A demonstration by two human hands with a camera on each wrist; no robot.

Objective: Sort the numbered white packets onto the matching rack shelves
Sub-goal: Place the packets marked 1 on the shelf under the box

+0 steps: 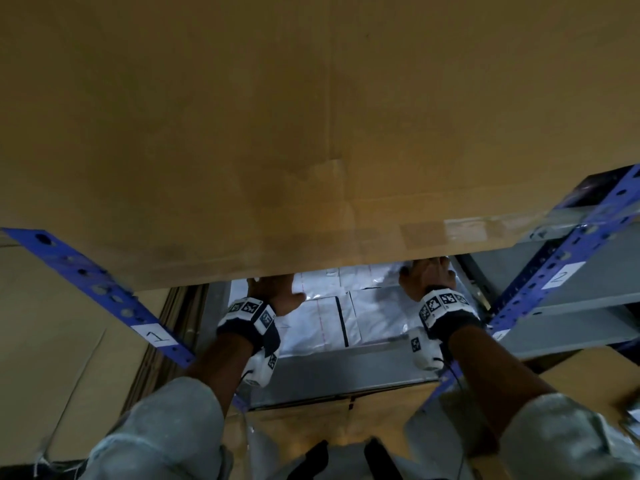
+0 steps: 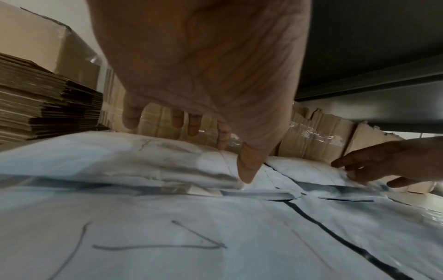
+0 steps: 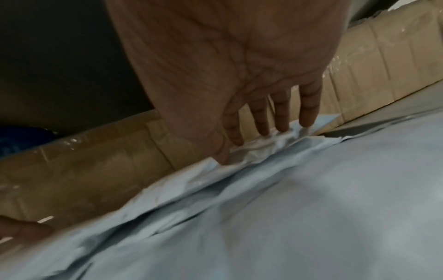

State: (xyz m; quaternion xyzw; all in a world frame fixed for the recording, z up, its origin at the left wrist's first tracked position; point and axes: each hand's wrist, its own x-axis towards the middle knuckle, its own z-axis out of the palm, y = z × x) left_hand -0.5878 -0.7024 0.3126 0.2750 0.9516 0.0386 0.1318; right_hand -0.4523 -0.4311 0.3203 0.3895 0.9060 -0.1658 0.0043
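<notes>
Several white packets (image 1: pixel 332 317) lie flat on the grey shelf (image 1: pixel 346 370) of the blue rack, by the upright label "1" (image 1: pixel 156 336). The nearest packet (image 2: pixel 155 236) bears a hand-drawn "1". My left hand (image 1: pixel 273 292) reaches in on the left with fingers spread; in the left wrist view the left hand (image 2: pixel 236 157) touches a rear packet (image 2: pixel 143 151) with its thumb tip. On the right, my right hand (image 1: pixel 426 282) lies further in. Its straight fingers (image 3: pixel 263 128) press on the crumpled far edge of a packet (image 3: pixel 275 138). Neither hand grips anything.
A big cardboard box (image 1: pixel 277 133) on the shelf above hides the fingertips in the head view. A neighbouring bay is labelled "2" (image 1: pixel 561 277). Taped cardboard (image 2: pixel 311 138) lines the back of the shelf. Flat cardboard sheets (image 2: pixel 48 104) are stacked at the left.
</notes>
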